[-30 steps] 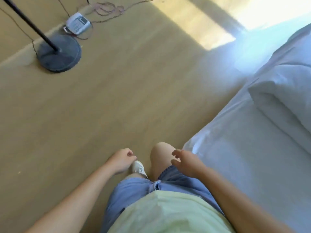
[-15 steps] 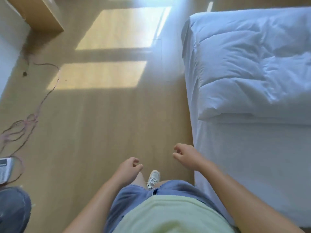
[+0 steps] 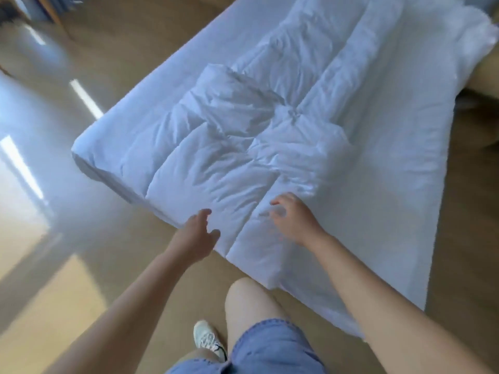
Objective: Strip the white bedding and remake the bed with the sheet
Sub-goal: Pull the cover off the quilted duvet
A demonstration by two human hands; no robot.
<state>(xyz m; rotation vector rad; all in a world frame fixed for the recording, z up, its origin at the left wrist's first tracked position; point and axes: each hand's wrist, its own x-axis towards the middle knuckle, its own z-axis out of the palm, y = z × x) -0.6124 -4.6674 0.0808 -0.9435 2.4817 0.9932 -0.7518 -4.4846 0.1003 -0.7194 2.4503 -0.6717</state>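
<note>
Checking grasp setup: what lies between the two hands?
Head view: the white duvet, its near edge creased by a fold, lies between the left hand and the right hand.

Nothing legible is showing anywhere in the head view: no text, label, brand, number or sign is reading clearly. The white bedding [image 3: 243, 136] is showing plain fabric with no readable tag or print. The white shoe [image 3: 208, 340] is bearing a dark mark along its side, too blurred to be read as a brand. Motion blur is softening the whole view.
</note>
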